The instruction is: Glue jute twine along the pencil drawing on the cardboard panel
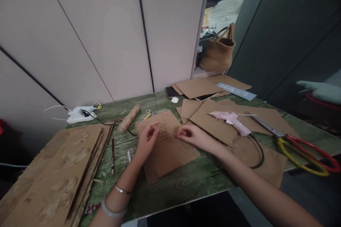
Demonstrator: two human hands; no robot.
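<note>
Both my hands rest on a brown cardboard sheet (170, 152) lying on the green table (186, 184). My left hand (146, 142) has its fingers curled and pinched near the sheet's upper middle. My right hand (190, 135) is likewise pinched, a short way to the right. A thin strand of twine (167, 133) seems stretched between the two hands, over twine laid across the cardboard. A roll of jute twine (129, 118) lies just beyond my left hand.
A pink glue gun (231, 120) with black cord lies on cardboard pieces at right, next to large red-and-yellow scissors (301, 145). Stacked cardboard (53, 177) fills the left. A red pencil (113, 154), white power strip (80, 114), phone (171, 92), and woven basket (218, 53) are also present.
</note>
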